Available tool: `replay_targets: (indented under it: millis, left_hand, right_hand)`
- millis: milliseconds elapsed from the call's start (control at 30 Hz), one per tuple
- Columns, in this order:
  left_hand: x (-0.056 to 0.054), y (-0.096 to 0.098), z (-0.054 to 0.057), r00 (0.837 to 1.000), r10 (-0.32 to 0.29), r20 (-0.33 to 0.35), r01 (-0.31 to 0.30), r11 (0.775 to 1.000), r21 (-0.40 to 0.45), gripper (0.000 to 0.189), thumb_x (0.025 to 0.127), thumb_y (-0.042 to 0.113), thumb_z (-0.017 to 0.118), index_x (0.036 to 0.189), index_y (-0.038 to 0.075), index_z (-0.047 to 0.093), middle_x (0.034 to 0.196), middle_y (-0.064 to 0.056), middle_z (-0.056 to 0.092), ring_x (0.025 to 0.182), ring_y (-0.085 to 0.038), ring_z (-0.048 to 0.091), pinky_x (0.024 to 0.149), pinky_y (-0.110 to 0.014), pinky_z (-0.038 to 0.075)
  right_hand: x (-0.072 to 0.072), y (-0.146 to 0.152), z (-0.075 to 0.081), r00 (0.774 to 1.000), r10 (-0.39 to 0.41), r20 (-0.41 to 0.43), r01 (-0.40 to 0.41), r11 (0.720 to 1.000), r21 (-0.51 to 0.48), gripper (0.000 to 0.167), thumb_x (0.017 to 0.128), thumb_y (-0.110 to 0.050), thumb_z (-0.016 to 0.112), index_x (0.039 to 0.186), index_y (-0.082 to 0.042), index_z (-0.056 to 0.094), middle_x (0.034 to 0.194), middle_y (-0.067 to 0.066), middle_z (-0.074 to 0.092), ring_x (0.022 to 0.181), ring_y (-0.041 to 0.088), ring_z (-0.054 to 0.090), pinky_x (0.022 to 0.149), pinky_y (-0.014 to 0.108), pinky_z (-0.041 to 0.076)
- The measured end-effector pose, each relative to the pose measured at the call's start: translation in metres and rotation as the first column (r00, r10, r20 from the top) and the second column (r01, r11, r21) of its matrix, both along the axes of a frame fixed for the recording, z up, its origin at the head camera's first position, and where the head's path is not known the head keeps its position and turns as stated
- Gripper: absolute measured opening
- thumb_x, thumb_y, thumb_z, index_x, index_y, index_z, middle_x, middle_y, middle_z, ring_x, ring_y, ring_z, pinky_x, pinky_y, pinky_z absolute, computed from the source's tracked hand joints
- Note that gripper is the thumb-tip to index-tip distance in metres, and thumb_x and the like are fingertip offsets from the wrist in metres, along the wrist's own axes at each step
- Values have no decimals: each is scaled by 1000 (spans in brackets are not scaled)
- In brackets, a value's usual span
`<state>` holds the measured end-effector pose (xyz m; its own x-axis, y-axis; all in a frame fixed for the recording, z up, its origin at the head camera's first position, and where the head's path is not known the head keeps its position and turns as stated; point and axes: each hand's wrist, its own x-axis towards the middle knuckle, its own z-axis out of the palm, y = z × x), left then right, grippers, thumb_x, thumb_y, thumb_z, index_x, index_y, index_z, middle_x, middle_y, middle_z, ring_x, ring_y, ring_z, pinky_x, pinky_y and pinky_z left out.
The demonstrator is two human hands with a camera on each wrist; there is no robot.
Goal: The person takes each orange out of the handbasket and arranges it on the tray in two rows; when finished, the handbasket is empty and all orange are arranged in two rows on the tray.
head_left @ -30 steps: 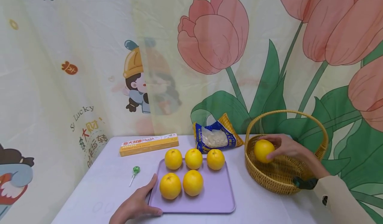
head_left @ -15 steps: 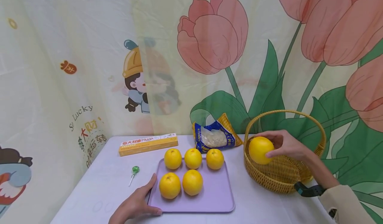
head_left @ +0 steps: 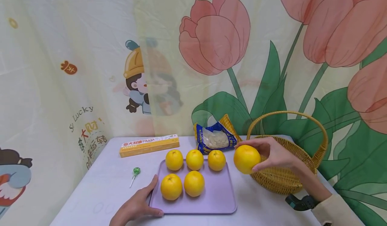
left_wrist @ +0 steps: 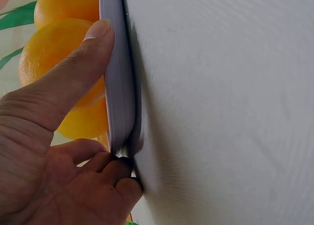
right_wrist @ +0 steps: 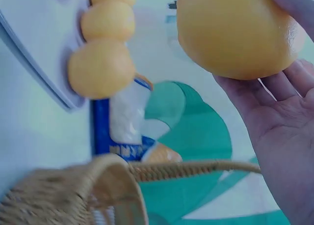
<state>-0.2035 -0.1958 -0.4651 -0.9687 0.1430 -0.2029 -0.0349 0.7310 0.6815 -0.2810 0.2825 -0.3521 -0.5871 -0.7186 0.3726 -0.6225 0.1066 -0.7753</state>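
Observation:
My right hand (head_left: 278, 153) grips an orange (head_left: 246, 159) in the air, between the tray's right edge and the basket. In the right wrist view this orange (right_wrist: 235, 31) sits against the fingers and thumb. My left hand (head_left: 137, 202) holds the purple tray (head_left: 216, 199) at its front left corner. The left wrist view shows the thumb (left_wrist: 73, 75) against the tray's rim (left_wrist: 117, 72) and the other fingers curled at its corner. Several oranges (head_left: 194, 183) rest on the tray in two rows. The wicker basket (head_left: 281, 182) stands behind the right hand, its inside partly hidden.
A yellow pasta box (head_left: 149, 146) lies at the back left. The blue and yellow bag (head_left: 216, 137) stands behind the tray. A green lollipop (head_left: 136, 171) lies left of the tray. The basket's tall handle (head_left: 323, 132) arches beside the right forearm, against a printed curtain (head_left: 163, 51).
My right hand has lifted the orange out from over the basket and carried it left, toward the tray. The left hand and the oranges on the tray stay put.

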Motion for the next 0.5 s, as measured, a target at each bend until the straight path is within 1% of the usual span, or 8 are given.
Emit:
replay_targets:
  millis: [67, 200, 267, 367, 500]
  left_hand:
    - [0, -1, 0, 1000, -5, -9, 5, 1000, 3, 135, 62, 27, 107, 169, 1, 28, 168, -29, 37, 154, -48, 39, 126, -66, 30]
    - [-2, 0, -1, 1000, -1, -1, 1, 1000, -5, 135, 62, 28, 107, 169, 2, 28, 168, -29, 37, 154, -48, 39, 126, -66, 30]
    - [-2, -1, -2, 1000, 0, 2, 0, 1000, -7, 136, 62, 28, 107, 169, 2, 28, 168, -29, 37, 154, -48, 39, 126, -66, 30]
    - [-3, -1, -3, 1000, 7, 13, -7, 1000, -8, 136, 62, 28, 107, 169, 2, 28, 168, -29, 37, 154, -48, 39, 126, -66, 30]
    - [-2, 0, -3, 1000, 15, 27, -15, 1000, -7, 137, 61, 30, 107, 169, 2, 28, 168, -29, 37, 154, -49, 39, 126, -66, 29]
  right_hand:
    - [0, -9, -5, 1000, 22, -2, -22, 1000, 2, 65, 85, -4, 88, 144, 6, 62, 141, 6, 71, 115, 22, 73, 96, 38, 64]
    - [-1, -24, -17, 998, 61, 34, -61, 998, 2, 65, 85, -7, 89, 143, 5, 63, 140, 18, 70, 117, 23, 73, 98, 39, 64]
    - [-2, -31, -25, 995, 75, 71, -74, 997, -8, 66, 85, -8, 90, 144, 4, 63, 141, 20, 69, 118, 23, 72, 100, 39, 63]
    - [-3, -40, -39, 991, 90, 104, -88, 996, -21, 66, 85, -9, 89, 144, 4, 62, 141, 20, 69, 121, 22, 71, 103, 38, 62]
    - [-4, -49, -57, 987, 100, 124, -98, 995, -25, 66, 85, -10, 89, 144, 4, 63, 140, 26, 68, 123, 20, 70, 105, 36, 60]
